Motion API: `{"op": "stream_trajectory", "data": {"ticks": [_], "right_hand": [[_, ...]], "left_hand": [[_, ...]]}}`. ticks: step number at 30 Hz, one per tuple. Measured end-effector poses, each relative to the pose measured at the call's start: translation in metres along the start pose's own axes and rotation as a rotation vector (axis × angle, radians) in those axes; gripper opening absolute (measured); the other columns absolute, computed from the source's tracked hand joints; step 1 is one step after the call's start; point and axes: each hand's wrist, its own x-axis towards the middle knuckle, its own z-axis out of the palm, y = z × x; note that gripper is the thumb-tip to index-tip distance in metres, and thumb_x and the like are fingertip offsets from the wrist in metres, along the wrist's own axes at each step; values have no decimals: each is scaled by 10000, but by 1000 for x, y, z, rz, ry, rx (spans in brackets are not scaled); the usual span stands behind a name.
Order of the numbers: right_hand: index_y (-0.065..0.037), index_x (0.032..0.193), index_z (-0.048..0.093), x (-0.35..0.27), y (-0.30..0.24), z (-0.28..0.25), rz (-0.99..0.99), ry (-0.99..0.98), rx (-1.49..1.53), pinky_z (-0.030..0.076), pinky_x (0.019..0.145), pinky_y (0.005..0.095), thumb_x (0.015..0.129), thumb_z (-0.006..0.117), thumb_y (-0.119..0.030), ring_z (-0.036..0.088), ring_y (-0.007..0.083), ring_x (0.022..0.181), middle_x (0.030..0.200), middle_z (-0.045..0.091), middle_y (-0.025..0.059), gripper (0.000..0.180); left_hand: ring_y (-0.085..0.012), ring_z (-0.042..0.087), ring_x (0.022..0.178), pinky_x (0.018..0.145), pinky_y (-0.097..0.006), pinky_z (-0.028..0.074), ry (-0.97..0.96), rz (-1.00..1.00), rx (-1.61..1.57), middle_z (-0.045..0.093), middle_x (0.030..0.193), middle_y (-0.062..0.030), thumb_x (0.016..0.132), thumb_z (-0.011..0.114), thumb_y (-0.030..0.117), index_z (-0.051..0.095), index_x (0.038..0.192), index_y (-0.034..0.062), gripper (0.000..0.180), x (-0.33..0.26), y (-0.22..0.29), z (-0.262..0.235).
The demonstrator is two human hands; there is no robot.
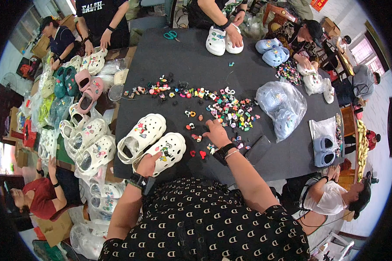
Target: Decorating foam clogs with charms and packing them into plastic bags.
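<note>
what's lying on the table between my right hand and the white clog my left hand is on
In the head view, a few small charms, two of them red, lie on the black table between the right hand and the white clog.

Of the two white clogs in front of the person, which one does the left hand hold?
The left hand holds the nearer white clog, the one closer to the person's body; the farther white clog lies untouched beside it.

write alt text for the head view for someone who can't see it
A person's left hand rests on a white clog beside its pair on a black table, while the right hand touches a spread of small colourful charms. Other people work around the table.
</note>
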Motion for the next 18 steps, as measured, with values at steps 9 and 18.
{"op": "stream_trajectory", "data": {"ticks": [9, 18], "right_hand": [[-36, 966, 522, 8, 4, 6, -8, -151, -68, 494, 761, 467, 762, 692, -132, 598, 384, 908, 901, 578, 183, 282], [-40, 972, 549, 51, -33, 19, -192, -130, 9, 502, 781, 431, 740, 674, -57, 589, 365, 918, 982, 561, 179, 264]], "left_hand": [[-239, 637, 996, 891, -345, 501, -20, 57, -150, 634, 1118, -176, 898, 589, 85, 546, 1118, -146, 322, 2, -5, 3], [-173, 644, 818, 734, -295, 500, -60, 48, -43, 679, 946, -122, 910, 602, 209, 624, 995, -101, 322, -17, 22, 18]]}}
